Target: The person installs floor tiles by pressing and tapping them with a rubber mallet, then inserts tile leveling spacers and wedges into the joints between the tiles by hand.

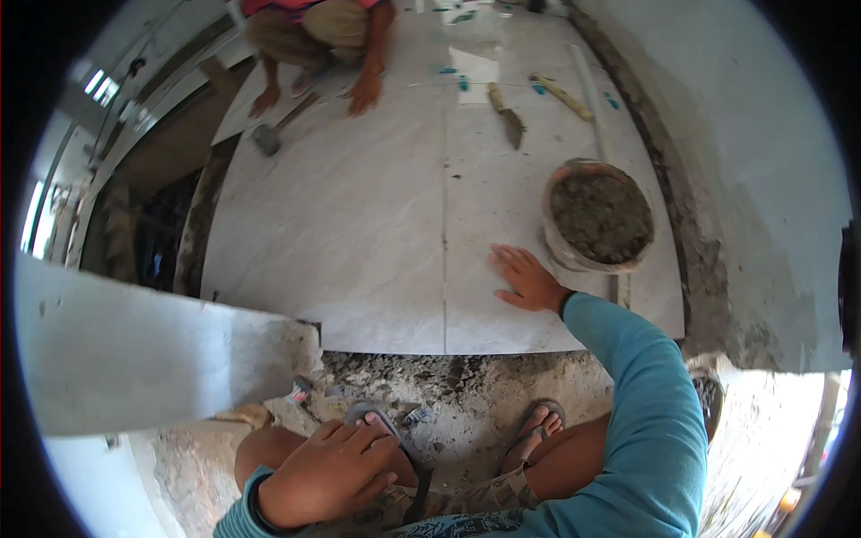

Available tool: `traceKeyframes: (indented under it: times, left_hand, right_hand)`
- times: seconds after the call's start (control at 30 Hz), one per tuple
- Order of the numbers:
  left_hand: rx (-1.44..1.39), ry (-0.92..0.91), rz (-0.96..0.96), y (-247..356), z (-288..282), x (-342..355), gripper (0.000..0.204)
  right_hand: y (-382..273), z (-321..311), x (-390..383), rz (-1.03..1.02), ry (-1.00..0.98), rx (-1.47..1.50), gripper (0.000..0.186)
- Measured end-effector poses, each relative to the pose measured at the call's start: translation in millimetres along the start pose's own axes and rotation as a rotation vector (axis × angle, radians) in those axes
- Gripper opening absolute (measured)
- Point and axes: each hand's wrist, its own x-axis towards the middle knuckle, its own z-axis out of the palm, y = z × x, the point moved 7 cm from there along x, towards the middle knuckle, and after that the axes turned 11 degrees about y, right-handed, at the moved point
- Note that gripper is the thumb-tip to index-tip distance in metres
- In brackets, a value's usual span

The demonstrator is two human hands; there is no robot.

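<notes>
My right hand (pixel 529 280) lies flat on a large pale floor tile (pixel 502 327), fingers spread, holding nothing. Just beyond it, to the right, stands a bucket (pixel 558 247) filled with grey mortar (pixel 601 215). My left hand (pixel 334 468) rests over my left knee with its fingers stretched out and nothing in it. A second large tile (pixel 332 242) adjoins on the left, along a thin straight joint. Farther off, a trowel (pixel 513 127) and a wooden-handled tool (pixel 565 97) lie on the tiles.
A co-worker (pixel 314 36) squats at the far left, hands on the floor, beside a mallet (pixel 266 139). Low walls flank both sides, with a dark opening (pixel 161 224) at left. Rough rubble (pixel 448 381) lies below the tile edge, by my sandalled feet. Small green pieces (pixel 464 82) dot the far tiles.
</notes>
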Motion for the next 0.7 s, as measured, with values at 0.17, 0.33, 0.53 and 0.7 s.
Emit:
traceKeyframes:
  times: [0.17,0.33,0.53,0.7]
  left_hand:
    - [0.004,0.036,0.008,-6,5,4,0.033]
    - [0.061,-0.001,-0.006,-5,2,-1,0.039]
    - [0.029,-0.052,-0.022,-6,12,-6,0.037]
    - [0.011,-0.035,-0.005,-5,15,-5,0.035]
  right_hand:
    - [0,-3,-2,-0.006,-0.072,-0.081,0.073]
    - [-7,-1,7,0.005,-0.064,-0.030,0.073]
    - [-6,0,6,0.018,-0.055,-0.006,0.072]
    - [-1,1,0,0.030,-0.062,-0.096,0.068]
